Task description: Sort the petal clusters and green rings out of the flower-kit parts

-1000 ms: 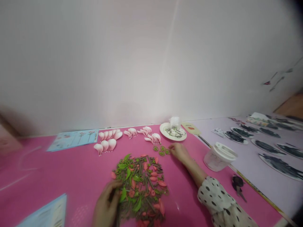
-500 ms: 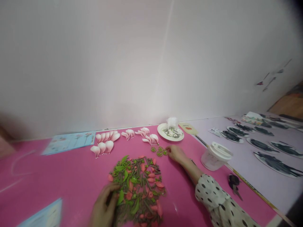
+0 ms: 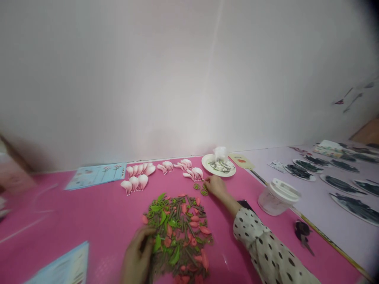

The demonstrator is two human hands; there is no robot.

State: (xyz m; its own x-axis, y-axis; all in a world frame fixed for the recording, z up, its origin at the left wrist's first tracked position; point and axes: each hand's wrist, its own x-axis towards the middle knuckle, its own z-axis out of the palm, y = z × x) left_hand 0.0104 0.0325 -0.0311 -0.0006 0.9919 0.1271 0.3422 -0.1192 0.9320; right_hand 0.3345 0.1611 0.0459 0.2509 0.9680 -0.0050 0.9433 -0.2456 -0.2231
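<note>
My right hand reaches to the far side, its fingertips pinched together at a small green ring-shaped piece in a little group. Beside it lie other green ring pieces. My left hand rests at the left edge of a loose pile of small plastic parts, its thumb and fingers apart and curved. Brown sticks, green leaves, green rings and coral-pink buds make up the pile. Pink-and-white petal pieces stand sorted in overlapping rows behind it.
Near the wall stands a white plate with a crumpled clear bag and small pieces. A lidded white tub, keys and a dark phone-like object lie right. Blue printed sheets lie left. Plates of dark pieces fill the far right.
The view has swung slightly left, so things sit further right. My right hand has moved over the green rings, covering part of the group. The left hand stays by the pile.
</note>
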